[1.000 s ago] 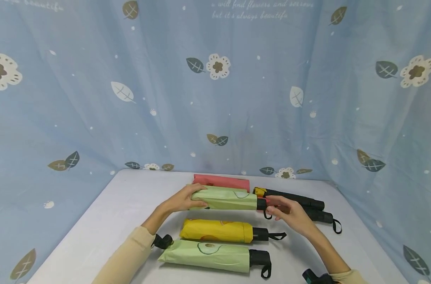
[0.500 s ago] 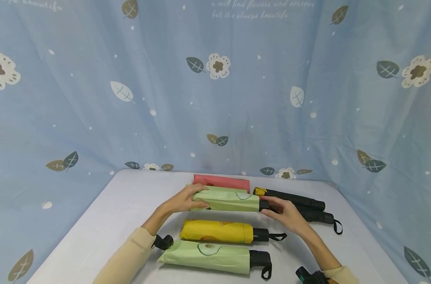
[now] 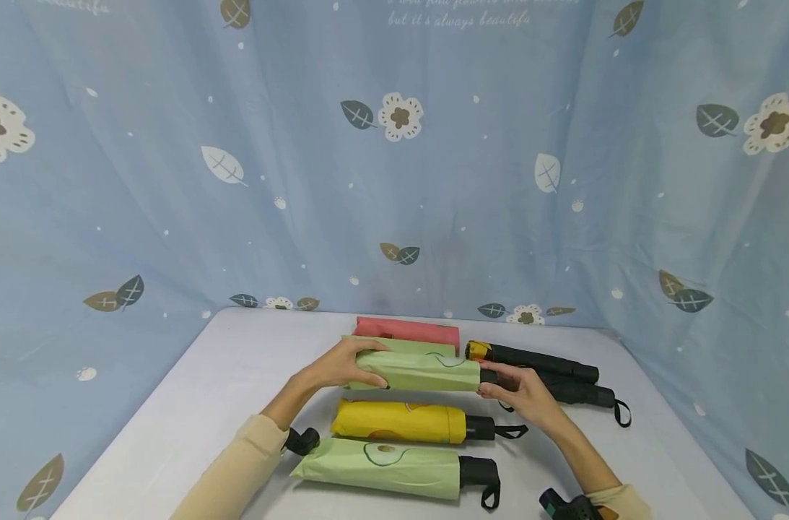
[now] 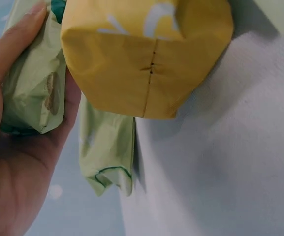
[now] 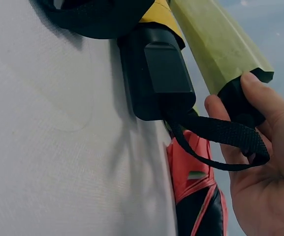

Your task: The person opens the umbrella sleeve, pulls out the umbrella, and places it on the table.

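Observation:
My left hand (image 3: 334, 365) grips the left end of a folded umbrella in a light green sleeve with an avocado print (image 3: 420, 371). In the left wrist view, the thumb lies along one side of this green sleeve (image 4: 33, 93). My right hand (image 3: 529, 396) pinches the umbrella's black handle (image 5: 237, 101) between thumb and fingers. The umbrella lies level between both hands, in front of another green-sleeved piece (image 3: 403, 344). Closer to me are a yellow umbrella (image 3: 397, 422) and a second avocado-print green umbrella (image 3: 400, 469), both with black handles pointing right.
At the back lies a red umbrella (image 3: 410, 331). Two black umbrellas (image 3: 540, 360), one with a yellow end, lie slanted beyond my right hand. A blue patterned curtain (image 3: 400, 180) surrounds the white table (image 3: 251, 347).
The held green umbrella has shifted slightly right and towards me. My right fingers have drawn in round its black handle. The other umbrellas stay where they lay.

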The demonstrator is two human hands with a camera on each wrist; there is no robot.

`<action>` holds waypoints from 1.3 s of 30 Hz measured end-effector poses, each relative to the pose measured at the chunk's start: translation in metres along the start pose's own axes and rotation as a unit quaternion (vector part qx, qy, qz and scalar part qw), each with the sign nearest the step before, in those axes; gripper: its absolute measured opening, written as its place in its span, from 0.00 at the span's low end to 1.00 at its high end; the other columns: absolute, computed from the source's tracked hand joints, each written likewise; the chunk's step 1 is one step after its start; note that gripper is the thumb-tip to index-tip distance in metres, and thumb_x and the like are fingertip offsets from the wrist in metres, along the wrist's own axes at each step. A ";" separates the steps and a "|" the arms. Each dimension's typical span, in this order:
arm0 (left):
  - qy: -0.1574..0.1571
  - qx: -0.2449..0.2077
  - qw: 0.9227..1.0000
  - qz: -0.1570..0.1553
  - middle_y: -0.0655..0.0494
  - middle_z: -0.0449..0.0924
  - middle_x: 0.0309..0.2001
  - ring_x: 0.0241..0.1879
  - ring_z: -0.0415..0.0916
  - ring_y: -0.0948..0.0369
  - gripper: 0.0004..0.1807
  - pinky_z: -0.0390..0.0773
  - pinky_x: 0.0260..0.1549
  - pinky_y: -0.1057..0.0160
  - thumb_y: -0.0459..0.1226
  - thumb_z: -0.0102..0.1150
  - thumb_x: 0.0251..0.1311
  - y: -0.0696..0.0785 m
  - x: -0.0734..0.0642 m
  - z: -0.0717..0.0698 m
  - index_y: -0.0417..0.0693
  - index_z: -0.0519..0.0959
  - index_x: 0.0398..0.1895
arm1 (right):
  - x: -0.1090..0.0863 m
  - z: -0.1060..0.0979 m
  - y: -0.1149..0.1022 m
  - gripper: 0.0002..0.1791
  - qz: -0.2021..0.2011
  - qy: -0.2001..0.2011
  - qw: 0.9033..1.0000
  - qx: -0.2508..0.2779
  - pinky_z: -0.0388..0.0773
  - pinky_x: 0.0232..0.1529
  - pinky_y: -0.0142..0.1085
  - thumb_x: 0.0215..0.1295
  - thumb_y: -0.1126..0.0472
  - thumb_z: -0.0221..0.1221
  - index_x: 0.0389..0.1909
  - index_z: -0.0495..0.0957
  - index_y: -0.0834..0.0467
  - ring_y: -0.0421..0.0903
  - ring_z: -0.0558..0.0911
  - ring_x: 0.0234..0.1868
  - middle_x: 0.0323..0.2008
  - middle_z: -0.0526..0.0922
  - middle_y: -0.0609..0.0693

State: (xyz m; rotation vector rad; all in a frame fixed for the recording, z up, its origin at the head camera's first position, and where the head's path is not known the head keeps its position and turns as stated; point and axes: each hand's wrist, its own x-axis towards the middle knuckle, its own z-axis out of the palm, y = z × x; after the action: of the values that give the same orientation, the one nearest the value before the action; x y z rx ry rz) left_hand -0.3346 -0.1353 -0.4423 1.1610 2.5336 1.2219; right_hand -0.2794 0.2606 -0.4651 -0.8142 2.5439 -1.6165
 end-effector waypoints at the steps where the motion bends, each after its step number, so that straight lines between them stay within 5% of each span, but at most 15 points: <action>1: 0.003 0.002 1.000 0.003 0.63 0.82 0.51 0.40 0.79 0.65 0.29 0.81 0.40 0.63 0.50 0.74 0.50 0.000 0.001 0.000 0.63 0.78 0.58 | 0.000 0.000 0.001 0.27 -0.001 0.001 1.000 0.005 0.84 0.44 0.37 0.68 0.61 0.60 0.66 0.70 0.63 0.45 0.88 0.40 0.41 0.89 0.57; 10: 0.017 0.007 0.999 -0.035 0.66 0.82 0.53 0.43 0.79 0.65 0.31 0.79 0.44 0.61 0.53 0.76 0.46 0.002 0.002 -0.001 0.68 0.79 0.57 | -0.003 -0.003 -0.001 0.27 0.018 0.016 1.000 0.007 0.82 0.41 0.32 0.67 0.58 0.61 0.66 0.72 0.58 0.53 0.88 0.41 0.40 0.89 0.55; 15: 0.025 -0.004 0.999 -0.040 0.66 0.82 0.51 0.40 0.78 0.63 0.29 0.79 0.42 0.62 0.50 0.76 0.47 0.004 -0.001 -0.003 0.70 0.79 0.56 | -0.005 -0.007 -0.006 0.25 0.050 0.025 0.998 0.021 0.83 0.38 0.41 0.68 0.55 0.61 0.65 0.74 0.52 0.58 0.87 0.43 0.44 0.88 0.56; 22: 0.038 -0.015 0.998 -0.042 0.59 0.83 0.52 0.36 0.76 0.67 0.29 0.77 0.40 0.63 0.40 0.75 0.50 0.018 -0.007 -0.005 0.59 0.80 0.58 | -0.008 -0.013 -0.002 0.26 0.079 0.012 0.994 0.073 0.81 0.50 0.33 0.70 0.55 0.59 0.67 0.71 0.58 0.59 0.85 0.49 0.52 0.85 0.54; 29: 0.039 -0.003 0.999 -0.016 0.53 0.79 0.26 0.12 0.52 0.69 0.27 0.65 0.22 0.69 0.42 0.74 0.51 0.011 -0.004 -0.002 0.59 0.80 0.58 | -0.011 -0.014 -0.003 0.28 0.121 0.012 0.987 0.105 0.81 0.52 0.37 0.67 0.55 0.62 0.67 0.72 0.52 0.54 0.86 0.50 0.44 0.85 0.58; 33: 0.031 -0.006 0.999 -0.016 0.60 0.84 0.40 0.15 0.59 0.69 0.27 0.70 0.27 0.68 0.46 0.74 0.50 0.002 -0.002 0.000 0.66 0.80 0.57 | -0.012 -0.012 -0.004 0.28 0.124 0.007 0.987 0.103 0.80 0.53 0.37 0.66 0.56 0.62 0.67 0.72 0.50 0.52 0.86 0.49 0.43 0.85 0.60; 39: 0.012 0.001 1.000 -0.005 0.63 0.82 0.55 0.18 0.61 0.68 0.27 0.73 0.34 0.65 0.49 0.73 0.51 -0.004 -0.002 -0.001 0.68 0.79 0.57 | -0.012 -0.013 -0.005 0.25 0.108 0.014 0.989 0.096 0.78 0.57 0.42 0.69 0.55 0.60 0.66 0.73 0.51 0.54 0.86 0.48 0.50 0.87 0.50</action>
State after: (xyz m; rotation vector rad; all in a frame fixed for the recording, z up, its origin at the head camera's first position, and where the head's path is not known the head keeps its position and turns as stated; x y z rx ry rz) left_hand -0.3359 -0.1387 -0.4451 1.1408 2.5554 1.2391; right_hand -0.2706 0.2749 -0.4579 -0.4862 2.3480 -1.7740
